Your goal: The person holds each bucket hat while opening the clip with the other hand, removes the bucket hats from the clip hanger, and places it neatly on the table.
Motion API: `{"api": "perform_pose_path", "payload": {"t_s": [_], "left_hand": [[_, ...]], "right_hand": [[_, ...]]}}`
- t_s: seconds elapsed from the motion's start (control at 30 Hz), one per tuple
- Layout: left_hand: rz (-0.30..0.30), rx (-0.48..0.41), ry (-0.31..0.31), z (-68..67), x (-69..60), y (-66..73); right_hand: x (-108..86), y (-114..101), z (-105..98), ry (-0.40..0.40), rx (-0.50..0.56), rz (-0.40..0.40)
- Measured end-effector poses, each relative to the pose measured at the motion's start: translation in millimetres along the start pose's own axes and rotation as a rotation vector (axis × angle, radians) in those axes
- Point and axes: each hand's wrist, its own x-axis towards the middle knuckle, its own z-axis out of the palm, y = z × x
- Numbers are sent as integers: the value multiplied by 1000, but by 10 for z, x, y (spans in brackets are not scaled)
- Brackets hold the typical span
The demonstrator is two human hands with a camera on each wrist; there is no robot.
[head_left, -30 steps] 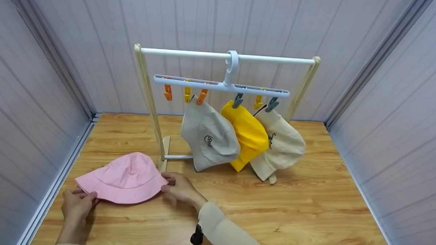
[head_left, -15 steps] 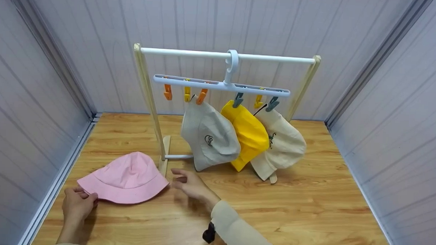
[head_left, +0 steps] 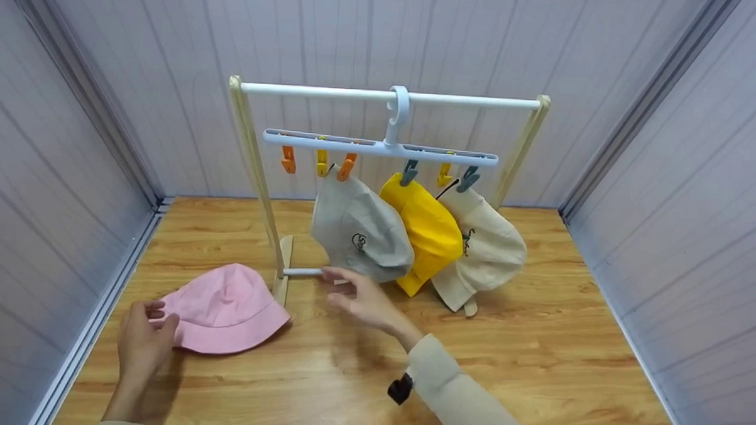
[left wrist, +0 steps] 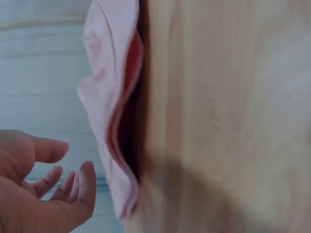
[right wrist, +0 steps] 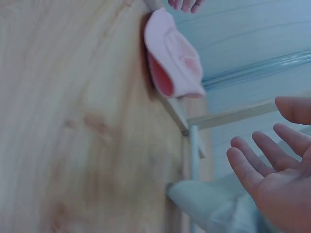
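A pink bucket hat [head_left: 227, 308] lies on the wooden floor at the left, brim toward the front. Over its left brim hovers my left hand [head_left: 146, 336], fingers loosely bent; the left wrist view shows a gap between the hand [left wrist: 48, 189] and the hat [left wrist: 109, 97]. My right hand [head_left: 365, 300] is in the air before the lower part of a grey bucket hat [head_left: 358, 231], holding nothing, its fingers spread in the right wrist view. An orange clip [head_left: 347, 167] bears the grey hat. Beside it hang a yellow hat [head_left: 424, 227] and a cream hat [head_left: 483, 247] from grey clips.
A pale blue clip hanger [head_left: 380, 148] hooks over the white bar [head_left: 319, 92] of a wooden-legged rack. An orange clip [head_left: 288, 160] and two yellow ones, including the left yellow clip [head_left: 321, 163], hold nothing. Panel walls enclose the back and both sides.
My right hand has let go of the pink hat's brim and moved right and up toward the grey hat. My left hand has released the brim and lifted slightly.
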Motion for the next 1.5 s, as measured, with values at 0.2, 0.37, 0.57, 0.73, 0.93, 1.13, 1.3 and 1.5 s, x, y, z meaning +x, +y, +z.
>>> {"api": "perform_pose_path", "payload": {"t_s": [0.2,0.37,0.57,0.73,0.93,1.13,1.3,1.5], "left_hand": [[158,-70,4,103,-9,453],[316,-150,-67,226,-41,823],[451,-231,-150,396,-11,1246],[500,-275,-207,489,69,1569],[539,-320,-226,597,189,1887],[563,-322,-196,731,298,2064],[571,-335,-166,833,381,2133],[561,-345,-186,928,473,2232]], "right_hand": [[-133,-254,-351,-8,52,-63],[-201,-404,-612,55,43,-140],[-256,-528,-888,181,-12,-160],[-238,-618,-1071,247,-37,-147],[-206,-732,-1241,306,-82,-155],[-239,-763,-1355,363,-112,-150],[-264,-763,-1396,367,-105,-131],[-277,-746,-1425,379,-63,-141]]}}
